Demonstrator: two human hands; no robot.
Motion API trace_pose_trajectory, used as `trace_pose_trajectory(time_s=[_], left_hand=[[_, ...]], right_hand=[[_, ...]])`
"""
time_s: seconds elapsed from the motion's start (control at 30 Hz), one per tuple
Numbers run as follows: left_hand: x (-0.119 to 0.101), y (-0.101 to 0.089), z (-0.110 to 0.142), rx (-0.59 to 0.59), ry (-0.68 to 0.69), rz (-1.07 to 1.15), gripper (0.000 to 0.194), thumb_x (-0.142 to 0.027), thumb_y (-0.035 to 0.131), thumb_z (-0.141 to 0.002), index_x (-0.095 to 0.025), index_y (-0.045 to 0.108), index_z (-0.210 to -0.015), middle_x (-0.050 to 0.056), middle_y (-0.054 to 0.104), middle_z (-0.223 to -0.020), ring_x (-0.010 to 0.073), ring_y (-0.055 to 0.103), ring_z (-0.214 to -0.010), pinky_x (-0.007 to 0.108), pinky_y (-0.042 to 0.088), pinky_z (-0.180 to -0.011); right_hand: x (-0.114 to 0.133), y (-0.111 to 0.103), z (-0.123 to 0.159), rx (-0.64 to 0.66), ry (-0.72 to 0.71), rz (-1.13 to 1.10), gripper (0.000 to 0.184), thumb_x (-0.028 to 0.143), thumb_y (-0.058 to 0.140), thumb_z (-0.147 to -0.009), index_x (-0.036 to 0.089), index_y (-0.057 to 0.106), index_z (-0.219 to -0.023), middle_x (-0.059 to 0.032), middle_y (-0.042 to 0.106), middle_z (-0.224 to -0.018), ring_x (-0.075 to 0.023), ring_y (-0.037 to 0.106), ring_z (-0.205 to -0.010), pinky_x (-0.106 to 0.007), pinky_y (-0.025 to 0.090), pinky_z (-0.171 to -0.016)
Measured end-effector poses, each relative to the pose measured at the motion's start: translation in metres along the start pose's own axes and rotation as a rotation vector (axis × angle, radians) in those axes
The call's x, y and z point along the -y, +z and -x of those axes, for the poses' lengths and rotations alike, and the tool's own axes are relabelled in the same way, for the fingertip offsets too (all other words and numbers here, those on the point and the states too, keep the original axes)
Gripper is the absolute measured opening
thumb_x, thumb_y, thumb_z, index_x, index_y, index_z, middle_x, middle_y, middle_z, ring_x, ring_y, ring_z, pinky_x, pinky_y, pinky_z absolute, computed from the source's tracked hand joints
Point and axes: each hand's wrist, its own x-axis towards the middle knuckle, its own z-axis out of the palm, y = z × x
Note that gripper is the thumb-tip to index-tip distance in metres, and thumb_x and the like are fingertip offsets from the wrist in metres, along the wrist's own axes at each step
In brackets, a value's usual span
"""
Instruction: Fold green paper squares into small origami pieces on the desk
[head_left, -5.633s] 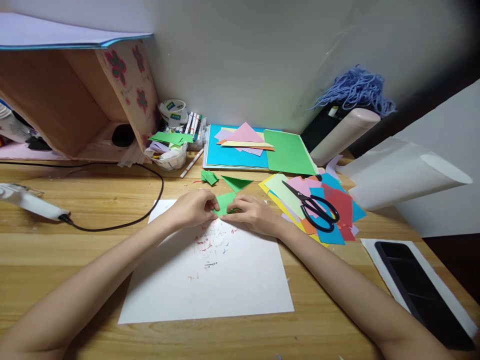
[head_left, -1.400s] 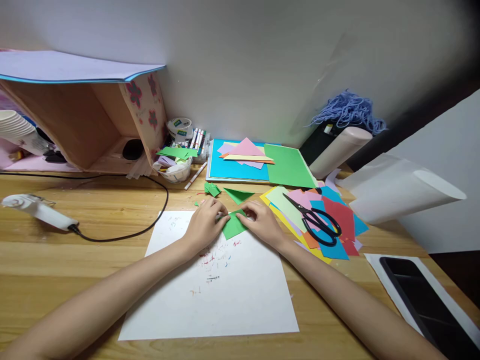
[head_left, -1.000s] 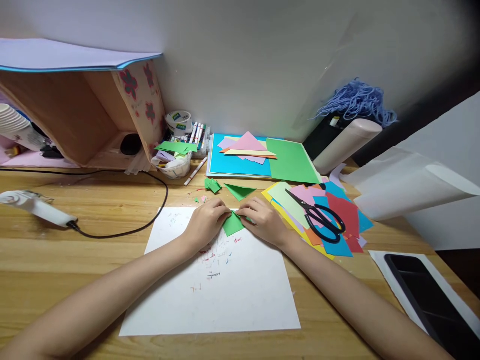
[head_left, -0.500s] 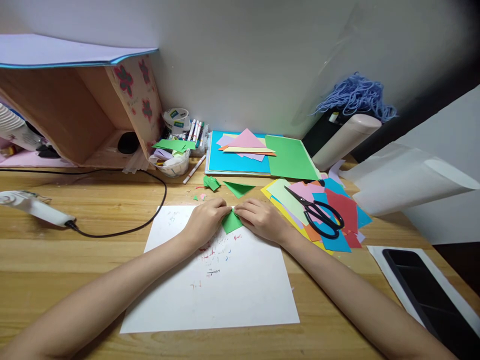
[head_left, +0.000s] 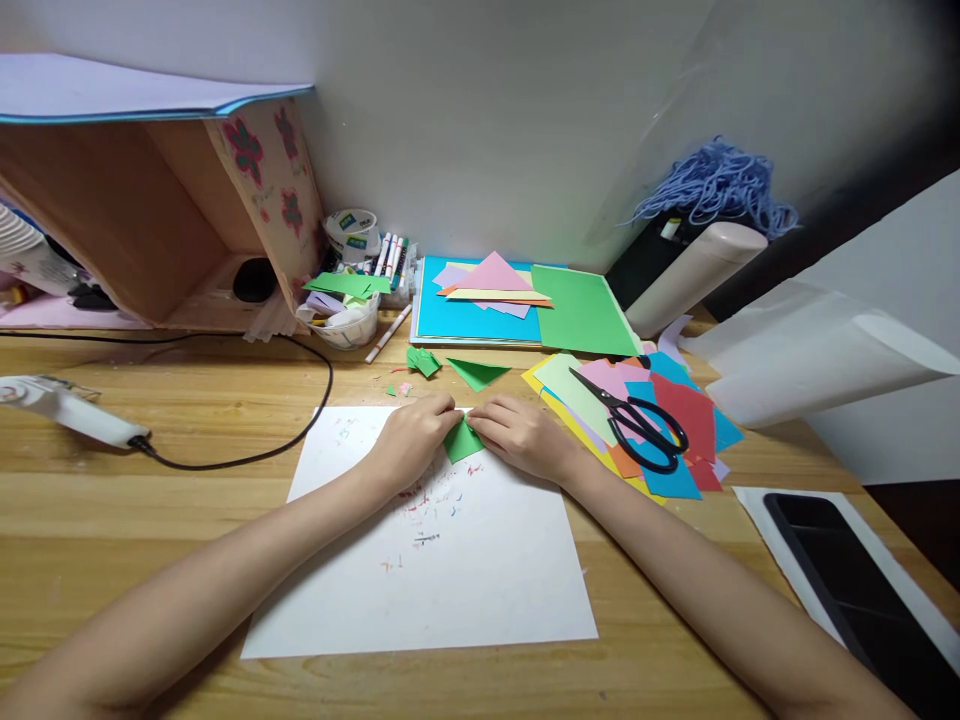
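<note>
A small piece of green paper [head_left: 463, 443] lies on the white sheet [head_left: 510, 570], near its far edge. My left hand [head_left: 415, 433] grips it from the left with bent fingers. On the other side, my right hand [head_left: 523, 432] pinches it, and the fingertips of both hands almost meet at its top. The part under my fingers is hidden. Just beyond my hands lies a folded green paper triangle [head_left: 478, 374], with a small pile of green scraps [head_left: 424, 362] to its left. Smudges of red, blue and black mark the white sheet.
Black-handled scissors [head_left: 637, 425] rest on coloured paper scraps [head_left: 686, 410] at the right. A glue gun [head_left: 71, 410] with a black cord lies left. Behind stand a cardboard box [head_left: 262, 200], a tub [head_left: 349, 325], stacked coloured paper [head_left: 585, 315] and a phone-like black object [head_left: 840, 570] sits right.
The whole view has shifted very slightly. Both hands stay at the green paper, with no clear change in their grip.
</note>
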Motion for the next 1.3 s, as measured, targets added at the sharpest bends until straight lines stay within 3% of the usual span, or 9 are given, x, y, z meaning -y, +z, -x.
trace_pose_trajectory(time_s=[0.5,0.8,1.3], left_hand=[[-0.010,-0.002,-0.001,0.037,0.107,-0.246,0.020,-0.007,0.039,-0.085,-0.013,0.057,-0.079,0.006,0.054,-0.081,0.0183,0.051,-0.072,0.029,0.037,-0.054],[-0.014,-0.001,0.001,0.012,0.155,-0.306,0.019,-0.006,0.040,-0.084,-0.012,0.057,-0.082,0.008,0.053,-0.083,0.0196,0.052,-0.074,0.030,0.039,-0.052],[-0.015,-0.001,0.000,-0.001,0.181,-0.316,0.016,-0.004,0.043,-0.080,-0.012,0.057,-0.079,0.007,0.054,-0.081,0.0198,0.052,-0.073,0.030,0.038,-0.050]], right_hand=[[-0.005,-0.001,-0.001,-0.035,-0.058,0.015,0.024,0.014,0.041,-0.088,0.013,0.064,-0.082,-0.0083,0.064,-0.077,-0.0179,0.056,-0.072,-0.031,0.048,-0.062],[-0.008,-0.001,0.000,-0.081,-0.093,0.005,0.018,0.017,0.045,-0.087,0.014,0.063,-0.083,-0.0080,0.065,-0.080,-0.0179,0.057,-0.076,-0.030,0.048,-0.064],[-0.007,0.000,0.001,-0.015,-0.018,-0.047,0.017,0.019,0.045,-0.086,0.016,0.060,-0.078,-0.0067,0.061,-0.078,-0.0171,0.052,-0.074,-0.029,0.041,-0.064]])
